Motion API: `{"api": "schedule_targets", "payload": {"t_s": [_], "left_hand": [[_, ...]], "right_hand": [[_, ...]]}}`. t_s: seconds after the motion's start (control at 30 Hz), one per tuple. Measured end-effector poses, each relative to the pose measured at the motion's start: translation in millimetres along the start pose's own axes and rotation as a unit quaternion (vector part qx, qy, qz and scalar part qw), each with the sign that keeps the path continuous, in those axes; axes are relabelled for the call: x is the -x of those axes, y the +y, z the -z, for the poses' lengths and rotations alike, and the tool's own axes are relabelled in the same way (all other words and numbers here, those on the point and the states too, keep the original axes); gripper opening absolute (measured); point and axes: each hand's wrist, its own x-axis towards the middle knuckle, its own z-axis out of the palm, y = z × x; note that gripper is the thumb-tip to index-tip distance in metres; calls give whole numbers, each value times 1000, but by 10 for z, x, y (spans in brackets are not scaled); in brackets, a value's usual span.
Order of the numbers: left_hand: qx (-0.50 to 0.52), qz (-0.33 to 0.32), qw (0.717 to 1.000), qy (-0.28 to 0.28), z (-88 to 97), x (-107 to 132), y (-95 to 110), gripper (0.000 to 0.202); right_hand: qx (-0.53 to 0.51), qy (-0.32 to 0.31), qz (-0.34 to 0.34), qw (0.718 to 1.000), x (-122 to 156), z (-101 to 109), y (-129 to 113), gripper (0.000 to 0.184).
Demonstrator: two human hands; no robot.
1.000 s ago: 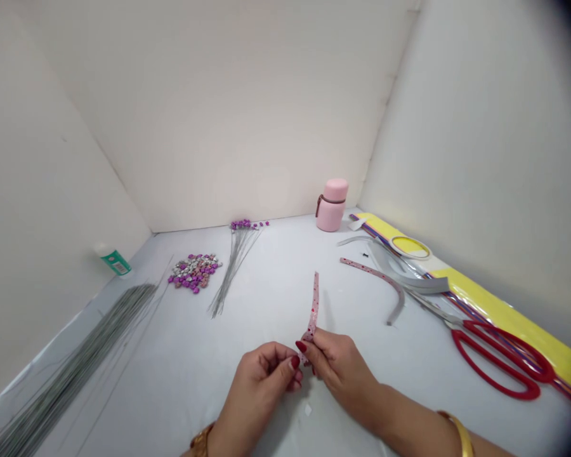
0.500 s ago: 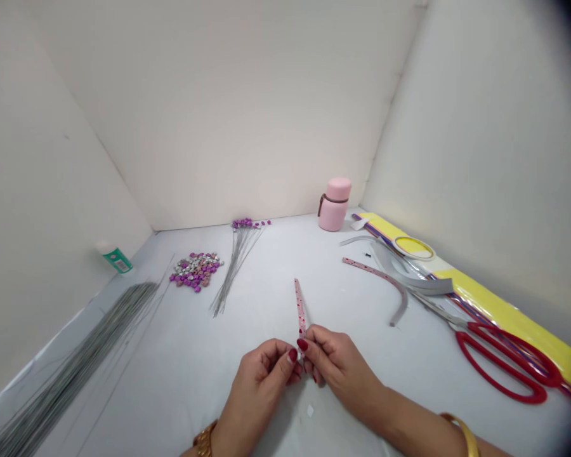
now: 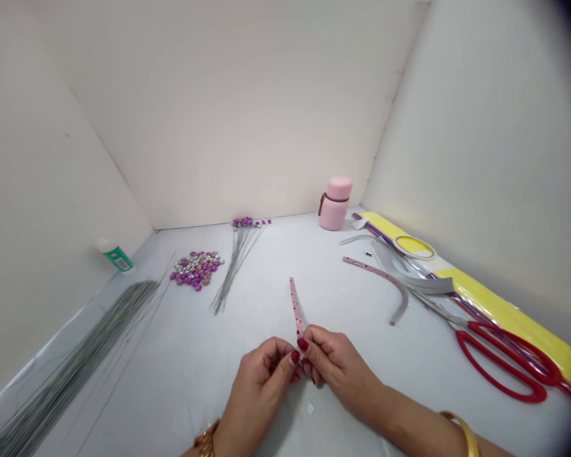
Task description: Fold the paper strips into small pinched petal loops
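Two bare hands, fingertips together, at the near end of one pink strip [image 3: 295,308], narrow, flat, smooth-looking, dotted red. Right hand [image 3: 340,368] pinches it between thumb and fingers; left hand [image 3: 261,381] has thumb and fingertips at the same end, but its grip is hidden, can't tell if it clamps. Strip sits nearer than the bottle [image 3: 334,212] and left of it, far end sticking out past the fingers.

Bottle: one, rounded, matte pink, dark strap. Nearer than it, to the right: one curved dotted strip [image 3: 378,273], one pair of scissors [image 3: 459,324], metal with red loop handles. Right of it: one white ring [image 3: 426,257] on yellow sheets [image 3: 518,320], glossy, count unclear; also some curved grey strips [image 3: 431,285]. Left of it: one bunch of thin wires [image 3: 233,270] with purple tips; farther left, one heap of shiny beads [image 3: 197,270], purple, silver, pinkish, too many to count; farthest left, one stiff wire bundle [image 3: 90,349] and one tube [image 3: 118,258], white with green label.

Versus one second ago: held strip's far end has swung left, away from the bottle; hands barely moved, bottle and beads unchanged.
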Motion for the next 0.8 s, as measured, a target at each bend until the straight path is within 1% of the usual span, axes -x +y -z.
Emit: {"api": "schedule_targets", "payload": {"t_s": [0.07,0.27,0.4,0.57,0.67,0.8], "left_hand": [[-6,4,1000,2,0,-3,-1,22],[-4,3,1000,-27,-12,-11,-30,27],[-61,-18,998,-18,-22,-1,-7,27],[-112,-38,992,-39,-33,31,40,28],[-130,-36,990,-39,-34,34,36,28],[-123,-32,991,-48,-30,17,31,28]], "right_hand": [[-9,-1,-3,1000,-3,-4,5,34],[-28,2,-7,1000,-19,-1,28,33],[-70,-7,-14,997,-16,6,31,33],[-105,9,-32,994,-20,21,41,32],[-113,8,-33,993,-25,25,36,32],[-94,10,-23,995,-24,28,18,30]]}}
